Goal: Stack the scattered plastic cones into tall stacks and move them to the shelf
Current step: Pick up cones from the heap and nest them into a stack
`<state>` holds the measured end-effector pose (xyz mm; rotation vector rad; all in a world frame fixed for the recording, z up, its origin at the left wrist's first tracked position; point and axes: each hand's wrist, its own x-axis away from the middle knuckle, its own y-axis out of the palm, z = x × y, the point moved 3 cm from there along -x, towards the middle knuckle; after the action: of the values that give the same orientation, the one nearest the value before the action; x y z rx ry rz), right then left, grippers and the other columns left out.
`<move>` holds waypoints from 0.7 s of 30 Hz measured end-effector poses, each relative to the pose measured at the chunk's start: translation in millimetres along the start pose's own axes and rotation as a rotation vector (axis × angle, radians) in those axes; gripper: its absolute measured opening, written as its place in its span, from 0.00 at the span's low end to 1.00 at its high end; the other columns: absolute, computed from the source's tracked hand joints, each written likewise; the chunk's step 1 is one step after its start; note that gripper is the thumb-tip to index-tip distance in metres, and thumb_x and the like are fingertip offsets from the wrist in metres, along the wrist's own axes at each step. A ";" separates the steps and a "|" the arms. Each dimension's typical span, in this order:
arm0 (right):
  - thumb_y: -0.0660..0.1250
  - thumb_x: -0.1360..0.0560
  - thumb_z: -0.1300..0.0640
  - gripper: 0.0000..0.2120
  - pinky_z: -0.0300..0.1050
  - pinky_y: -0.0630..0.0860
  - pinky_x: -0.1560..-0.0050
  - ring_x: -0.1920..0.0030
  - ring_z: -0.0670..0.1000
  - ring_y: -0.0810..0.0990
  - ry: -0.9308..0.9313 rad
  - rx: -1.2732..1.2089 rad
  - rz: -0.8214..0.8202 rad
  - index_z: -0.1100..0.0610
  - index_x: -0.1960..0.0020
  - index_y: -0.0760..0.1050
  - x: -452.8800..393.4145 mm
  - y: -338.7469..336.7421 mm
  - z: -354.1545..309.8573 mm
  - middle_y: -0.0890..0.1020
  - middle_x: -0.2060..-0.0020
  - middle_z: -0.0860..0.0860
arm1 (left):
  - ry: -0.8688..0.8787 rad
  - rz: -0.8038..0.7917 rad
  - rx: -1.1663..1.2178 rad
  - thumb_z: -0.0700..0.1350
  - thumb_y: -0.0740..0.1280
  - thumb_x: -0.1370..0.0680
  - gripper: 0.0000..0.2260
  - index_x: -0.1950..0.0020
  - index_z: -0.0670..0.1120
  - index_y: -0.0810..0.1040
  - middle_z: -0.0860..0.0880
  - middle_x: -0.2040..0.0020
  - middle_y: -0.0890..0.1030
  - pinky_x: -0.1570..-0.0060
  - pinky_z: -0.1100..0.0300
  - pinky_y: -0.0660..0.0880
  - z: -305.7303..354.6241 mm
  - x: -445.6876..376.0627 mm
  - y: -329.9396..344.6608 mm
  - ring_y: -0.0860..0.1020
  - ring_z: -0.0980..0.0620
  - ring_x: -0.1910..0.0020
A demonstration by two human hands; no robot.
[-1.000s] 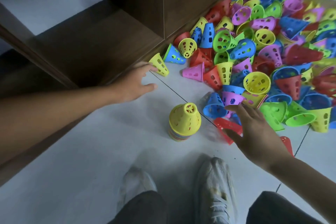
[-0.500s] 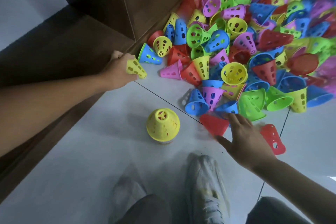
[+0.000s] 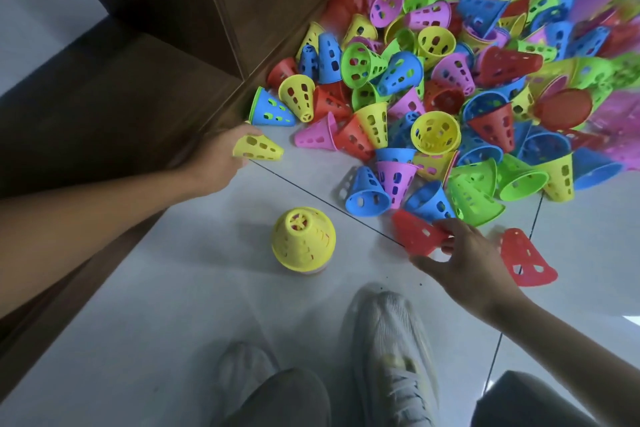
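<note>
Both hands have closed on cones since a moment ago: the left hand [image 3: 216, 158] now grips a yellow perforated cone [image 3: 258, 148] lifted beside the dark wooden shelf [image 3: 145, 97], and the right hand [image 3: 464, 260] pinches a red cone [image 3: 417, 234] by its rim at the pile's near edge. Behind them the heap of scattered cones [image 3: 467, 80] sprawls over the pale tiled floor [image 3: 173, 322] in blue, green, pink, red and yellow, all pierced with oval holes. Between the arms stands a short stack [image 3: 303, 239], capped in yellow.
</note>
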<state>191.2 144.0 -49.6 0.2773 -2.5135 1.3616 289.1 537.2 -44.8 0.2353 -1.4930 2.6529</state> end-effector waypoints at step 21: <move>0.69 0.25 0.52 0.26 0.49 0.71 0.29 0.39 0.53 0.78 -0.004 -1.341 -0.244 0.67 0.33 0.74 36.2 -38.9 -108.2 0.77 0.35 0.63 | 0.004 -0.051 1.174 0.40 0.76 0.28 0.19 0.44 0.49 0.69 0.49 0.57 0.79 0.68 0.63 0.68 133.3 132.4 -78.6 0.69 0.55 0.68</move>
<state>183.8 212.5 49.3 0.2492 -2.6457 -0.5216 182.8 464.2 112.8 0.3062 0.2359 3.0855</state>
